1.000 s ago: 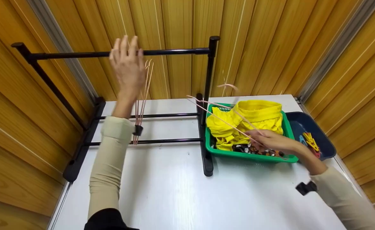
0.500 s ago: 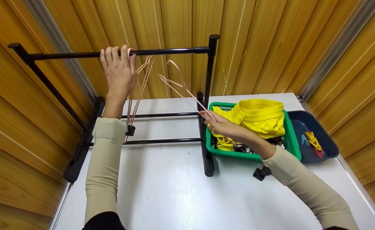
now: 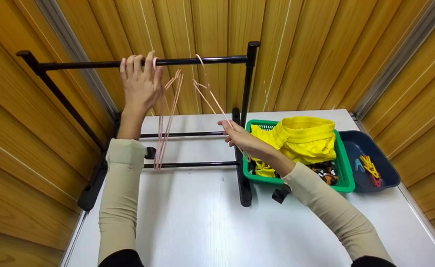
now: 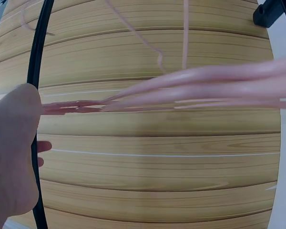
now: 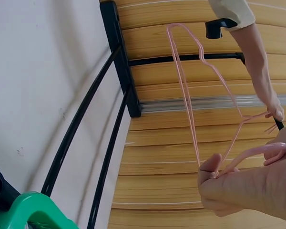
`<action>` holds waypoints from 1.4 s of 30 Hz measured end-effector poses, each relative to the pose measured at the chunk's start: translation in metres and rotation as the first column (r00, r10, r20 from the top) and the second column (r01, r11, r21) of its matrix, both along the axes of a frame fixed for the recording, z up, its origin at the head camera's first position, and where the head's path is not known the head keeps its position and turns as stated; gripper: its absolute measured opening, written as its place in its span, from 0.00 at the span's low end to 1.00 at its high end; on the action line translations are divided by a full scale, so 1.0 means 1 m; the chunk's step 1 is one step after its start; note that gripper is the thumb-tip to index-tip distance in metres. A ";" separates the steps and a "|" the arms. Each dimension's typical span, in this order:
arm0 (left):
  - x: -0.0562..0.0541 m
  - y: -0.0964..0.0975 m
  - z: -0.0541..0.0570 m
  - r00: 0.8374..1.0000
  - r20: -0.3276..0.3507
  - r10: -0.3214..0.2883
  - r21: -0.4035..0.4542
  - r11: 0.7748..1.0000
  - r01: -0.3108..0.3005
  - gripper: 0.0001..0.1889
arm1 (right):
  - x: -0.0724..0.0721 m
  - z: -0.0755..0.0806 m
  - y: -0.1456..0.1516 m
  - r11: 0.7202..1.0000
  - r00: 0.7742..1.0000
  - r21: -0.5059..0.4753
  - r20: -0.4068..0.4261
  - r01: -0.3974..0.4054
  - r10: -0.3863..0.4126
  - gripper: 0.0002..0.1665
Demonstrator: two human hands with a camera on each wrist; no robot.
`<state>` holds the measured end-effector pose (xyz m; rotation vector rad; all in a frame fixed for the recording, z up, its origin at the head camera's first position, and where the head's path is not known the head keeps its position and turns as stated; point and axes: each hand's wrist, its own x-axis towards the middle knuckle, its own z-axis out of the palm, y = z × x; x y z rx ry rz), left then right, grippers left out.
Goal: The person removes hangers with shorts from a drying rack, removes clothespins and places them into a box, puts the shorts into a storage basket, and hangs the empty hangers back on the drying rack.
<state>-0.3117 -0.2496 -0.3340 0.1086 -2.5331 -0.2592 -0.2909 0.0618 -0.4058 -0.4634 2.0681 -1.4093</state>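
My left hand grips the black top rail of a clothes rack, fingers over it. Right beside its thumb, several pink clothes hangers hang in a bunch; the left wrist view shows their wires running from the hand. Another pink clothes hanger is held by my right hand, which pinches its wire near the lower end. The hook of that hanger reaches the rail, right of the bunch; whether it rests on it I cannot tell. In the right wrist view the thumb presses the wire.
At right stands a green basket with yellow shorts and patterned cloth. A dark blue tray beside it holds several clothespins. The rack's right post rises close to my right hand.
My right hand has moved left from over the basket, bringing its hanger up to the rail. My left hand has come down onto the rail, slightly left of before.
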 end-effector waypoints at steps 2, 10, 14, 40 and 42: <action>0.002 -0.001 0.001 1.000 -0.016 -0.023 0.030 0.999 0.024 0.28 | 0.000 -0.004 0.000 1.000 1.000 -0.006 0.023 0.004 -0.004 0.31; 0.004 0.000 0.000 0.997 -0.050 -0.051 0.071 0.996 0.055 0.25 | 0.003 -0.017 -0.014 0.999 1.000 -0.033 -0.014 -0.018 0.017 0.33; 0.002 0.002 0.000 0.998 -0.047 -0.042 0.078 0.996 0.045 0.25 | 0.002 -0.025 -0.026 0.999 0.996 -0.042 -0.093 -0.012 0.008 0.32; -0.010 0.001 -0.001 0.993 -0.114 0.043 0.080 0.996 -0.034 0.25 | 0.010 -0.029 -0.011 0.970 0.861 0.237 -0.503 0.049 0.080 0.27; -0.009 0.004 0.003 0.992 -0.105 0.069 0.097 0.994 -0.059 0.26 | 0.001 -0.025 0.022 0.950 0.833 0.286 -0.550 0.122 0.058 0.25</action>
